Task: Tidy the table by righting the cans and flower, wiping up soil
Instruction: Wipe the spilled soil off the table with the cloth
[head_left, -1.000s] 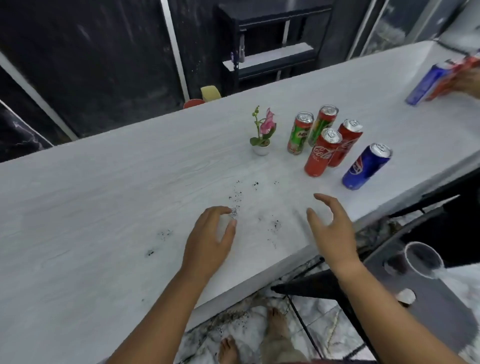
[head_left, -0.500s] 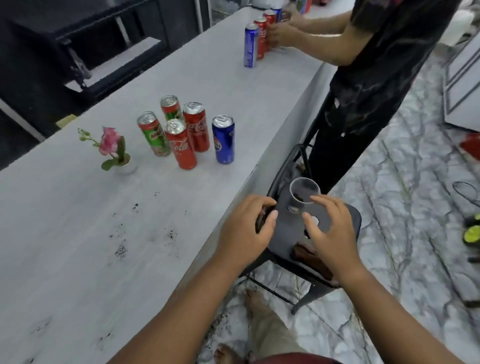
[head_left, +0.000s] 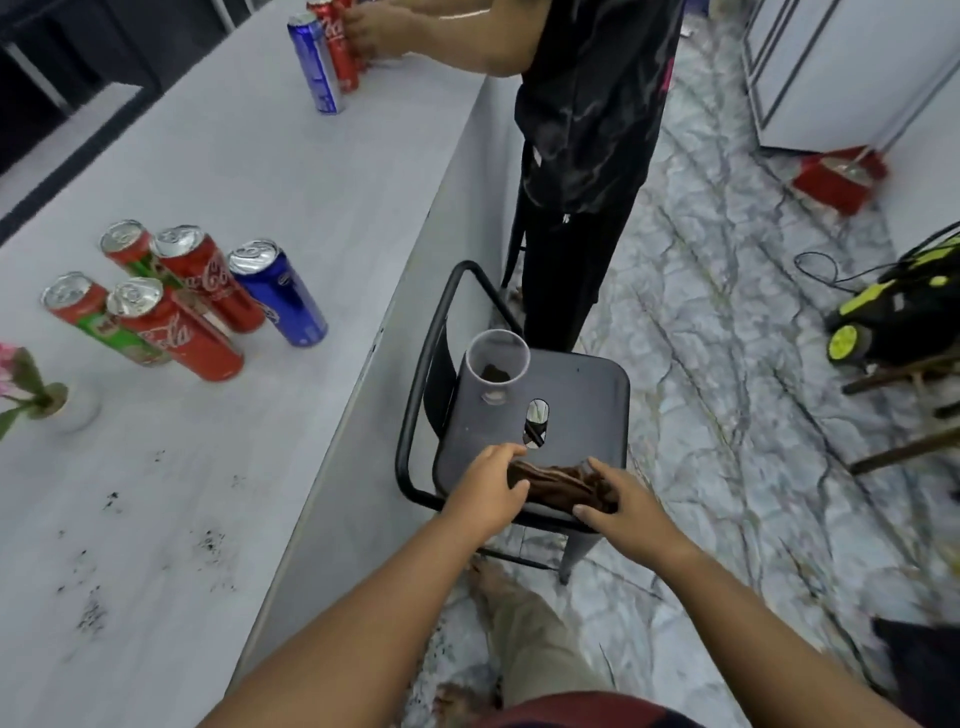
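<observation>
Left hand (head_left: 488, 483) and right hand (head_left: 618, 512) curl round a crumpled brown cloth (head_left: 561, 483) between them, seemingly gripping its ends. Scattered dark soil (head_left: 209, 540), well left of them, is presumably why.

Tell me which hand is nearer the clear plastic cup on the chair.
Left. The left hand grips the brown cloth just in front of the clear plastic cup; the right hand grips the cloth farther right.
</observation>
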